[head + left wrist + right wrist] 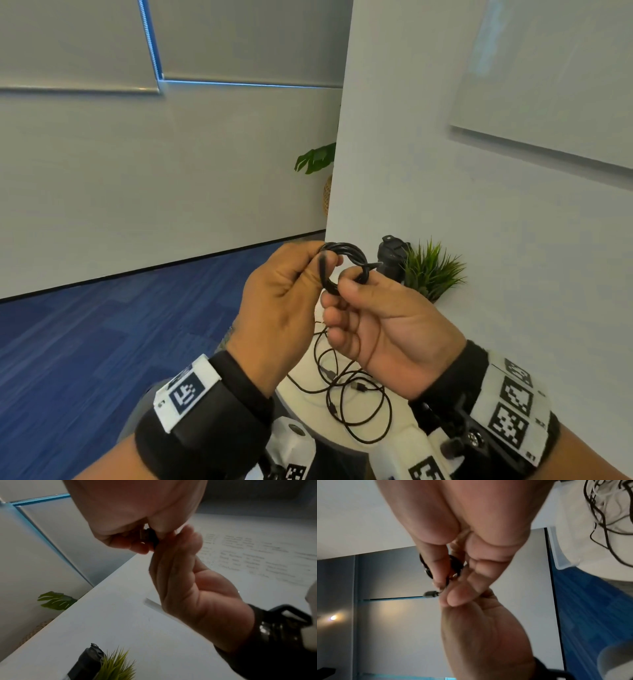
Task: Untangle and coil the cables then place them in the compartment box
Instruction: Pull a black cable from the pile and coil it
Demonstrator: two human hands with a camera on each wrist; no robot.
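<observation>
Head view, chest height above a white table point(301, 390): 2 hands meet around 1 small coil of black cable point(346, 265), held up in the air well clear of the tabletop. The left hand point(284, 301) pinches the coil's left side between thumb and fingers, while the right hand point(373, 325) grips its lower right edge, where a short connector end point(376, 264) sticks out. Below the wrists, a loose tangle of thin black cables point(352, 394) lies spread on the table, not yet sorted. No compartment box shows in any view. A small green plant point(433, 270) and a dark device point(392, 255) stand by the wall. The cable looks light, limp and springy, so the loops are likely to unwind if released; the safest hold seems to be across all the turns at once, pinching the bundle, not a single strand.
</observation>
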